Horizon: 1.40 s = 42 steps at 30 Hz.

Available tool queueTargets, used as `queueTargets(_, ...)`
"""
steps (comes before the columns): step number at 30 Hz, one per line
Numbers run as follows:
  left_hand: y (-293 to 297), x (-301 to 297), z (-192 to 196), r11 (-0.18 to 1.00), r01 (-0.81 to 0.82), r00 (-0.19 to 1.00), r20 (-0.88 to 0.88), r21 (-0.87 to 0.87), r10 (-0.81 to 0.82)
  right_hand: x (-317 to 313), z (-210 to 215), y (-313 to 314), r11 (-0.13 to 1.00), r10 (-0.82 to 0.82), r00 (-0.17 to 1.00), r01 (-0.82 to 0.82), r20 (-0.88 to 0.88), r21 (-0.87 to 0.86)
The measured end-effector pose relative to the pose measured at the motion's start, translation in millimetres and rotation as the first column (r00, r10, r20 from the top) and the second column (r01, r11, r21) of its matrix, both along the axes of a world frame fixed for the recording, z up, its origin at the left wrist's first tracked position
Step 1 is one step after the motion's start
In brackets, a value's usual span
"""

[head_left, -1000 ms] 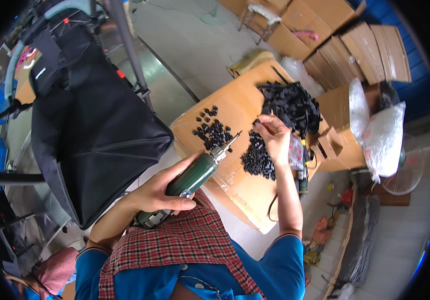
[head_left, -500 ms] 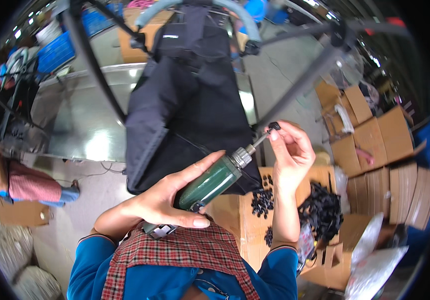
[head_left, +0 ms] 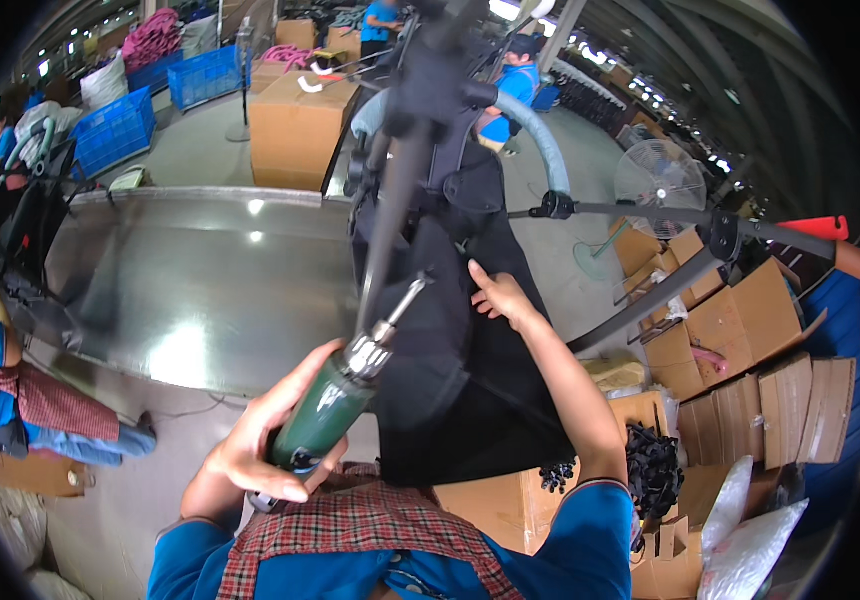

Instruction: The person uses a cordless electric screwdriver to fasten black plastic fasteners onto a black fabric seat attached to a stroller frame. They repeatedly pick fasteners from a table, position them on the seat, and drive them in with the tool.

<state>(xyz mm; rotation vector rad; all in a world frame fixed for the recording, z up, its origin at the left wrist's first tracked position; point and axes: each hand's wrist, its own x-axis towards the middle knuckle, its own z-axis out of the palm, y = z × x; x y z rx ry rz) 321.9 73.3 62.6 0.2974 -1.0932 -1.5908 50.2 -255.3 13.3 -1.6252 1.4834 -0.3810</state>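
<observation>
Left fingers (head_left: 295, 383) grip a green power screwdriver (head_left: 325, 415), its bit (head_left: 408, 301) beyond them; right fingers (head_left: 481, 277) stand loosely parted, with black fabric (head_left: 500, 425) beneath and around them.

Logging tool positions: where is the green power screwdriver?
The green power screwdriver is left of centre in the head view, gripped by the left hand, beside the black fabric.

Dark-green cylindrical power screwdriver (head_left: 322, 418), silver-nosed, slanting up-right, lower frame left of centre. Long black fabric panel (head_left: 495, 425), creased, frame centre.
</observation>
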Motion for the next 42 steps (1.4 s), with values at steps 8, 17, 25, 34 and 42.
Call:
queueTargets(8, -8, 62, -9, 1.000, -0.008, 0.989, -0.144, 0.002, 0.008, 65, 99, 19, 0.973, -0.226, 0.597, 0.171, 0.770, 0.153)
queueTargets(17, -22, 66, -9, 0.981, -0.166, 0.972, -0.184, -0.098, 0.146, 119, 199, 106, 0.121, 0.473, 0.863, 0.138, 0.179, -0.983)
queueTargets(25, -14, 63, -9, 0.981, -0.175, 0.983, -0.064, -0.084, 0.170, 120, 225, 93, 0.384, 0.804, 0.559, -0.224, 0.205, -0.896)
queueTargets(34, -42, 49, 18, 0.943, -0.249, 0.952, 0.125, -0.222, 0.281, 139, 222, 91, 0.342, 0.775, 0.621, -0.263, 0.112, -0.902)
queueTargets(42, -56, 40, 38, 0.876, -0.249, 0.892, 0.256, -0.413, 0.373, 114, 227, 108, 0.090, 0.575, 0.805, -0.237, -0.144, -0.967)
